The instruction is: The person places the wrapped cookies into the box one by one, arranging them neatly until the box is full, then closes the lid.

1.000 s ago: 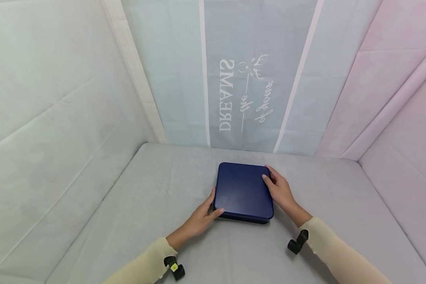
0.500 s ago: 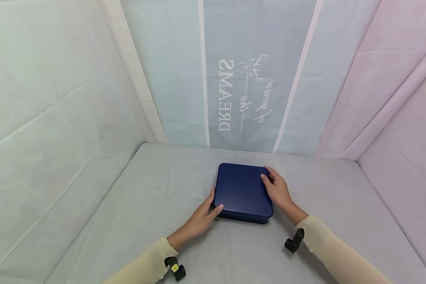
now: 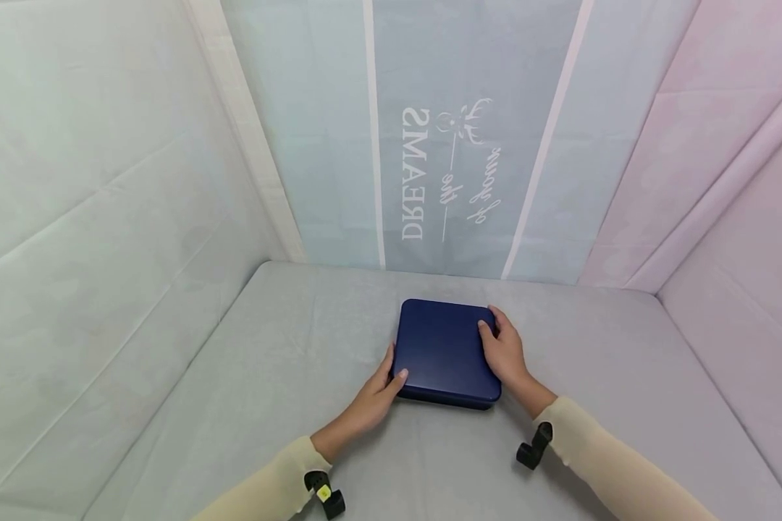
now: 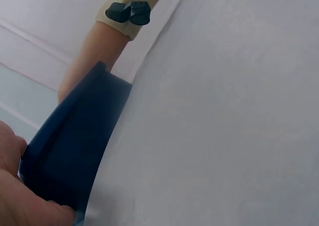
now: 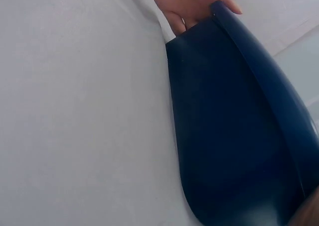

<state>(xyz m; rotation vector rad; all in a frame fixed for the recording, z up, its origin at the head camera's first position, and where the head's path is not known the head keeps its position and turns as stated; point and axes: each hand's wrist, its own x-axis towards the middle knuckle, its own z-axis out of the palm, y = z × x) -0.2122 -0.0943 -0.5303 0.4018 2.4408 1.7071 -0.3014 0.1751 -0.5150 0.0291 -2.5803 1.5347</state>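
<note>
A dark blue, square lidded box point(image 3: 446, 347) with rounded corners lies flat on the grey padded surface, its lid on. My left hand point(image 3: 371, 396) grips its near left corner, thumb over the lid's edge and fingers along the side. On the opposite side, my right hand point(image 3: 505, 351) holds the right edge, thumb on the lid and fingers reaching down the far right side. Seen from the left wrist, the box's side wall point(image 4: 79, 136) runs below the lid rim. In the right wrist view the left hand point(image 5: 192, 4) shows at the box's far end.
Grey padded cloth point(image 3: 287, 376) spreads around the box. Fabric walls rise at left point(image 3: 104, 217), right point(image 3: 743, 239) and back; the blue back panel point(image 3: 456, 72) carries mirrored white lettering. Each wrist wears a small black camera over a cream sleeve point(image 3: 606, 449).
My right wrist and forearm have shifted slightly left, toward the box. My left thumb has crept a little farther up along the lid's edge. The box stays almost where it was.
</note>
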